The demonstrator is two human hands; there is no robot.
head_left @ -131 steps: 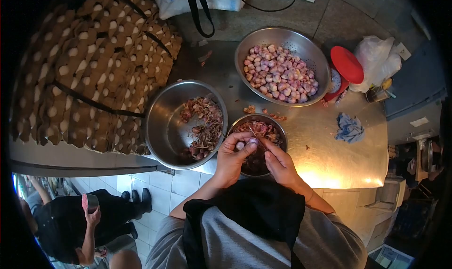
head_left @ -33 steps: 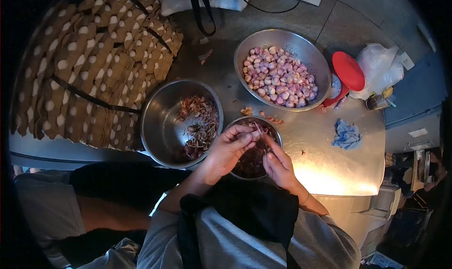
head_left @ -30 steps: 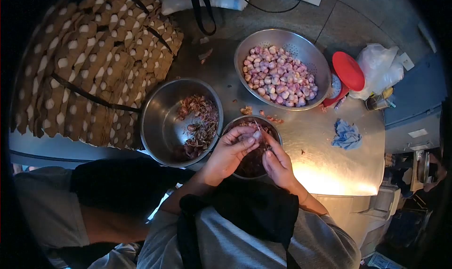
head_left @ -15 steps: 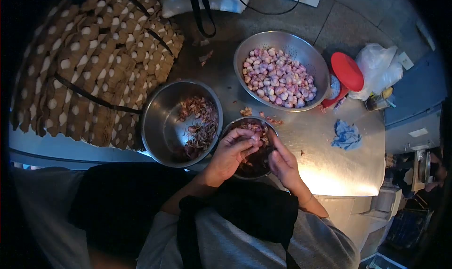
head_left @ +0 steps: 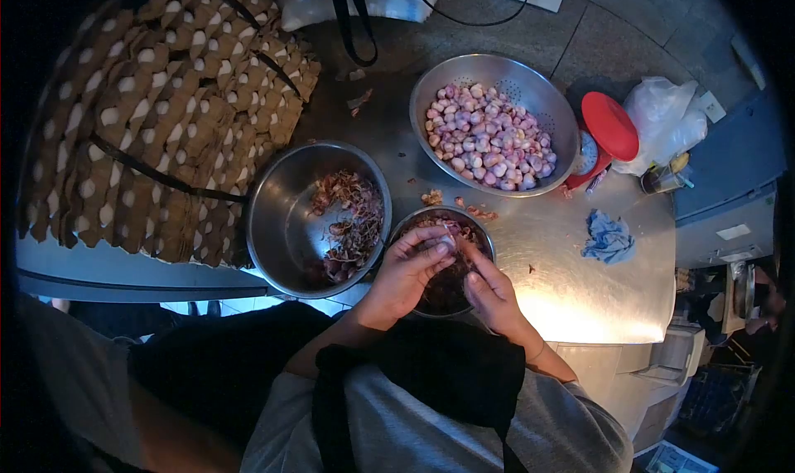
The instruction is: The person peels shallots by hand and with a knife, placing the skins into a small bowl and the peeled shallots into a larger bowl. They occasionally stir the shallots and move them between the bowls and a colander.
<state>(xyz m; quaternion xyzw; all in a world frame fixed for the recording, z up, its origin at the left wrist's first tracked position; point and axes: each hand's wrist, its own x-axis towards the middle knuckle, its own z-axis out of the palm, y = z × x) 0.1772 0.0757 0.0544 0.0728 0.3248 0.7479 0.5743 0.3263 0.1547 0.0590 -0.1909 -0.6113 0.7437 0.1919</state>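
Over the small metal bowl (head_left: 490, 249), my left hand (head_left: 407, 274) pinches a small pale bulb (head_left: 448, 243) between thumb and fingers. Close beside it, the fingertips of my right hand (head_left: 495, 295) are drawn together near the bulb; whatever they hold is too small to name. Dark reddish peelings fill part of the small bowl beneath both hands. A larger metal bowl (head_left: 277, 216) at its left contains dry skins and roots (head_left: 352, 229). Behind the hands, a metal colander (head_left: 559, 113) holds many pinkish bulbs (head_left: 489, 133).
Stacked egg trays (head_left: 166, 117) stand at the left. Right of the colander are a red scale (head_left: 610, 125), a plastic bag (head_left: 662, 113), a blue cloth (head_left: 609, 237) and a cup (head_left: 660, 179). Another person's clothed body (head_left: 74, 365) is at the lower left.
My right hand has moved left, bringing its fingers nearer the bulb. At the lower left, the other person's body has shifted, exposing some floor.
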